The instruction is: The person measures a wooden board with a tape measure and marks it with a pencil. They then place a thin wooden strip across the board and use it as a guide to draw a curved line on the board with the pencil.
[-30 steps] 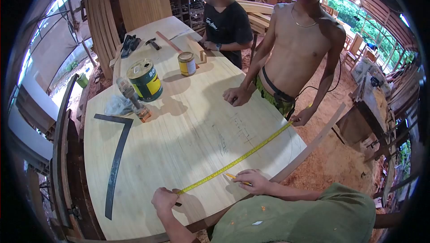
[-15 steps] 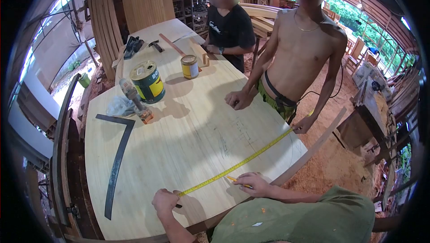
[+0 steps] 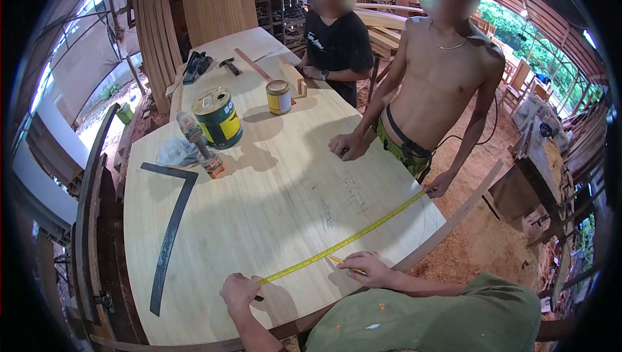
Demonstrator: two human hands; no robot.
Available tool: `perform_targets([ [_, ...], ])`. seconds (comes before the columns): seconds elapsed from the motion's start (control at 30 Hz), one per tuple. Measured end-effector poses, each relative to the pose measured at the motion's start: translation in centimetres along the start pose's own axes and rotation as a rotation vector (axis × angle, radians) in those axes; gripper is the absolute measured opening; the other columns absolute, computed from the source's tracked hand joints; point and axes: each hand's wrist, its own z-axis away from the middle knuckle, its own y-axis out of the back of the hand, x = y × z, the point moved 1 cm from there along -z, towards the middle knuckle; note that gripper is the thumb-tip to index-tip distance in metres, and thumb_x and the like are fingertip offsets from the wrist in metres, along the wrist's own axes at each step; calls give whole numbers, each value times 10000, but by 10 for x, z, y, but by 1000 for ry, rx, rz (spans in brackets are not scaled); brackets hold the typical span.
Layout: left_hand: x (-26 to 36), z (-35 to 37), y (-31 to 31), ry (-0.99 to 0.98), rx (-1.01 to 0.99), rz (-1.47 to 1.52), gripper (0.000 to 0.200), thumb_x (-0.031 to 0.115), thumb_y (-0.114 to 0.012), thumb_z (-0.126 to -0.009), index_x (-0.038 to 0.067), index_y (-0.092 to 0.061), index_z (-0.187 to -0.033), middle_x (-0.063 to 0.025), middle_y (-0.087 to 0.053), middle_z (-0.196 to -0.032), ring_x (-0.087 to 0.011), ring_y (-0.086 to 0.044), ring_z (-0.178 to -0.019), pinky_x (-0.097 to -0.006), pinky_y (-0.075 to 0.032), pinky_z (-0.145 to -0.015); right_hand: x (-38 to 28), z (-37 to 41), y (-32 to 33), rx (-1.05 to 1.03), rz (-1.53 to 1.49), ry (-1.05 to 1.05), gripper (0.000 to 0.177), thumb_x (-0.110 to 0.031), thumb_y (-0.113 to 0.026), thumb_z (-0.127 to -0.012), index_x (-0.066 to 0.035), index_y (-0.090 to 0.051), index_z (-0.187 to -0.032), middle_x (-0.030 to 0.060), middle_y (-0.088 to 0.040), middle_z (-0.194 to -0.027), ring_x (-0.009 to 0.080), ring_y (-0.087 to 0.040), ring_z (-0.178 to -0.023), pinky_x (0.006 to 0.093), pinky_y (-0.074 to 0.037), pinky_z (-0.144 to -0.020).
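Observation:
A yellow tape measure (image 3: 340, 243) is stretched across the pale wooden board (image 3: 214, 222). My left hand (image 3: 238, 289) is closed around its near-left end, with a dark bit of the tape's body showing below the fingers. A yellow pencil (image 3: 346, 264) is pinched in my right hand (image 3: 370, 269), its tip beside the tape's lower edge. At the far right end, a co-worker's hand (image 3: 440, 185) holds the tape at the board's edge. Pencil marks (image 3: 353, 190) show on the wood beyond the tape.
A black metal square (image 3: 173, 229) lies at left. Farther back are a power tool (image 3: 199, 144), a green can (image 3: 218, 118), a small yellow can (image 3: 278, 98), a hammer (image 3: 229, 65) and a plane (image 3: 196, 68). Two people stand across the board, one resting a fist (image 3: 348, 146) on it.
The view has shifted slightly. My hands, the tape and the pencil hold nearly the same places on the board.

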Motion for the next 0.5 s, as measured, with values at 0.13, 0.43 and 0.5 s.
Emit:
perform_targets([
  [0.13,3,-3,3,67,-95,11,494,417,-755,-706,-3,-747,-966,-228,-732,-1021,-361,-711,-1003,-442,-565,-910,0,0,-1,1,37,-10,319,-199,-653,-951,-136,-687,-1262,85,-695,-1194,269,-609,-1201,448,-433,-1038],
  [0.43,-5,-5,-6,-7,39,40,407,389,-791,-691,7,-747,-824,-194,-747,-883,-359,-732,-882,-422,-581,-862,4,0,-3,30,41,16,329,-170,-674,-927,-146,-704,-1254,76,-709,-1173,267,-629,-1168,435,-472,-989],
  [0.5,-5,-5,-7,23,26,92,408,391,-793,-695,2,-744,-811,-197,-745,-871,-360,-732,-886,-424,-580,-852,2,0,-2,30,52,19,329,-173,-675,-929,-146,-704,-1256,75,-708,-1178,267,-625,-1173,432,-475,-984],
])
